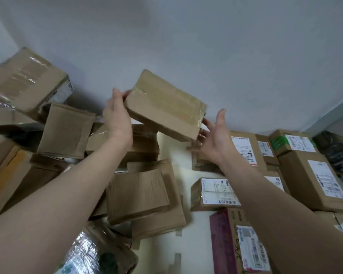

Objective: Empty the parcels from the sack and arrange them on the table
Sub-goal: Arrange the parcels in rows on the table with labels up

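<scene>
A flat brown cardboard parcel wrapped in clear tape is held tilted in the air above the cream table, in front of the white wall. My left hand grips its left end, thumb on top. My right hand is spread with straight fingers at the parcel's lower right corner, fingertips touching its edge. Below them lie many parcels: a jumbled heap of brown boxes on the left and neat rows of labelled boxes on the right. No sack is visible.
A large taped box leans at the far left on the heap. A foil-lined package lies at the bottom. A maroon box and a labelled small box sit at the lower right. A dark gap lies beyond the table's right edge.
</scene>
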`<state>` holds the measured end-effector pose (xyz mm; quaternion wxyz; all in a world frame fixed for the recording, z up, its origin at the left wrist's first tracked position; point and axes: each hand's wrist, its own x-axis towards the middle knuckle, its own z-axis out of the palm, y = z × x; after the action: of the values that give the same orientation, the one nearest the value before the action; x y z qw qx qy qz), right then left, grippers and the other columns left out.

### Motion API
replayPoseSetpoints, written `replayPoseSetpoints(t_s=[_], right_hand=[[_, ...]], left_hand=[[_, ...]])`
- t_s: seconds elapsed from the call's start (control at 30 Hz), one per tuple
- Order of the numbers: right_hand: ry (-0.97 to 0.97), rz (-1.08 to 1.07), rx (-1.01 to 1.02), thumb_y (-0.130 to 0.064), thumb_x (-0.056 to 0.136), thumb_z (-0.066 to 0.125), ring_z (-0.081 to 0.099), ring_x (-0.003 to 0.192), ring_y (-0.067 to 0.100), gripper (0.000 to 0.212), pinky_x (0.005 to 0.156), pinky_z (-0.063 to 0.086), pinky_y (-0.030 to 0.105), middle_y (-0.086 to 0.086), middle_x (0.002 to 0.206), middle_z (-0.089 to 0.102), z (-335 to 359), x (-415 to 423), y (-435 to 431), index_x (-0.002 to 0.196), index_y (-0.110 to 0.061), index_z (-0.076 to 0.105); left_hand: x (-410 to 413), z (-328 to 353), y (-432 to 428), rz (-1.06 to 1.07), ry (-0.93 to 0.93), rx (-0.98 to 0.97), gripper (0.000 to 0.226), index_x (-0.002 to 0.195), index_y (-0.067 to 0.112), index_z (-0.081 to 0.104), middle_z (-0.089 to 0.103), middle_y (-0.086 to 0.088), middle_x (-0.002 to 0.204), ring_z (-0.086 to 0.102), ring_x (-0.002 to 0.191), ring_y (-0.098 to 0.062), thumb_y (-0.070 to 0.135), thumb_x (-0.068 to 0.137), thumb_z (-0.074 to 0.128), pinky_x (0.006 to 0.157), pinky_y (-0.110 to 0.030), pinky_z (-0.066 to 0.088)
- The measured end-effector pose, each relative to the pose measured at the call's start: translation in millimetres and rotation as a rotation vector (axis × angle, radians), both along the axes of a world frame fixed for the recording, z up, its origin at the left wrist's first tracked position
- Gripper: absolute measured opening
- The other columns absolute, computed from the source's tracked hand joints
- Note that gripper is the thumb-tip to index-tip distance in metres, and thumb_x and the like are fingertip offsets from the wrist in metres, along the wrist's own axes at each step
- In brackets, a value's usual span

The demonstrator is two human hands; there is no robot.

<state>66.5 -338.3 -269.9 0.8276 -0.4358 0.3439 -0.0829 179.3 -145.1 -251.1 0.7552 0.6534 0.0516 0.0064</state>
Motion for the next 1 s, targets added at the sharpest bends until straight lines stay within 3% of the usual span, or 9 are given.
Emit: replayPoseSetpoints(t_s=[0.1, 0.2, 0.37, 0.43, 0.53, 0.6, 0.7, 0.83, 1.0], right_hand=[[0.037, -0.059, 0.000, -0.077, 0.083, 0.046, 0.062, 0.112, 0.029, 0.073, 0.083, 0.052, 0.062, 0.008, 0.121, 0.064, 7.2, -24.0, -13.7, 0.126, -0.019, 0.061], [0.067, -0.082, -0.059, -0.067, 0.081, 0.060, 0.062, 0.114, 0.030, 0.063, 0.076, 0.053, 0.067, 0.006, 0.125, 0.065, 11.0, -41.1, -24.8, 0.125, -0.021, 0.063], [0.150, -0.152, -0.214, -0.013, 0.092, 0.065, 0.068, 0.099, 0.030, 0.034, 0.064, 0.058, 0.055, 0.016, 0.122, 0.064, 6.1, -51.2, -28.9, 0.123, -0.005, 0.054], [0.131, -0.190, -0.214, -0.018, 0.089, 0.071, 0.065, 0.109, 0.027, 0.052, 0.072, 0.059, 0.057, 0.011, 0.129, 0.061, 2.3, -52.0, -30.6, 0.135, -0.009, 0.048], [0.064, -0.164, -0.176, -0.039, 0.091, 0.066, 0.065, 0.110, 0.021, 0.038, 0.091, 0.055, 0.052, 0.007, 0.120, 0.069, 6.1, -52.2, -29.3, 0.118, -0.013, 0.063], [0.014, -0.173, -0.103, -0.060, 0.090, 0.053, 0.061, 0.111, 0.020, 0.047, 0.090, 0.053, 0.055, 0.005, 0.118, 0.066, 9.4, -52.3, -33.8, 0.113, -0.021, 0.066], [0.009, -0.155, 0.016, -0.074, 0.087, 0.040, 0.061, 0.111, 0.031, 0.063, 0.086, 0.046, 0.071, 0.008, 0.119, 0.065, 12.6, -53.7, -42.8, 0.120, -0.026, 0.063], [0.112, -0.110, -0.122, -0.046, 0.093, 0.060, 0.066, 0.106, 0.032, 0.034, 0.083, 0.051, 0.068, 0.008, 0.113, 0.071, 6.1, -56.8, -38.4, 0.115, -0.019, 0.064], [0.104, -0.074, -0.162, -0.032, 0.091, 0.067, 0.061, 0.114, 0.030, 0.055, 0.086, 0.051, 0.066, 0.003, 0.125, 0.060, -1.9, -60.6, -41.8, 0.141, -0.031, 0.042]], left_hand=[[-17.1, 6.2, -17.5, -0.101, -0.065, 0.128, 0.050, 0.094, 0.015, 0.073, 0.070, 0.007, 0.093, 0.061, 0.090, -0.007, 0.042, 0.104, 0.031, 0.075, -0.016, 0.047], [-22.2, -3.4, -32.0, -0.174, -0.013, 0.269, 0.056, 0.090, 0.021, 0.068, 0.066, 0.005, 0.096, 0.058, 0.097, -0.016, 0.056, 0.099, 0.025, 0.086, -0.033, 0.043], [-31.3, -20.2, -48.5, -0.294, 0.097, 0.533, 0.046, 0.103, 0.024, 0.049, 0.055, 0.006, 0.095, 0.049, 0.098, -0.022, 0.062, 0.098, 0.023, 0.089, -0.037, 0.037], [-31.5, -22.7, -51.3, -0.351, 0.090, 0.484, 0.040, 0.109, 0.025, 0.048, 0.054, 0.012, 0.091, 0.053, 0.094, -0.018, 0.060, 0.096, 0.035, 0.085, -0.035, 0.042], [-20.3, -30.8, -51.5, -0.390, 0.145, 0.289, 0.021, 0.111, 0.021, 0.047, 0.059, 0.001, 0.101, 0.059, 0.090, -0.020, 0.033, 0.095, 0.052, 0.080, -0.039, 0.052], [-16.1, -37.9, -49.0, -0.402, 0.125, 0.197, 0.019, 0.104, 0.022, 0.047, 0.061, -0.007, 0.108, 0.062, 0.085, -0.023, 0.008, 0.091, 0.050, 0.071, -0.036, 0.053], [-16.9, -43.0, -44.9, -0.349, 0.133, 0.161, 0.027, 0.088, 0.023, 0.051, 0.060, -0.001, 0.086, 0.056, 0.065, -0.016, -0.003, 0.089, 0.044, 0.047, -0.020, 0.043], [-18.0, -40.1, -48.6, -0.337, 0.413, 0.029, 0.031, 0.077, 0.022, 0.056, 0.053, 0.000, 0.076, 0.047, 0.065, -0.020, 0.041, 0.096, 0.042, 0.056, -0.027, 0.036], [-20.2, -41.4, -65.3, -0.434, 0.315, 0.095, 0.070, 0.124, 0.025, 0.057, 0.060, 0.000, 0.123, 0.061, 0.107, -0.019, 0.077, 0.078, 0.045, 0.098, -0.042, 0.051]])
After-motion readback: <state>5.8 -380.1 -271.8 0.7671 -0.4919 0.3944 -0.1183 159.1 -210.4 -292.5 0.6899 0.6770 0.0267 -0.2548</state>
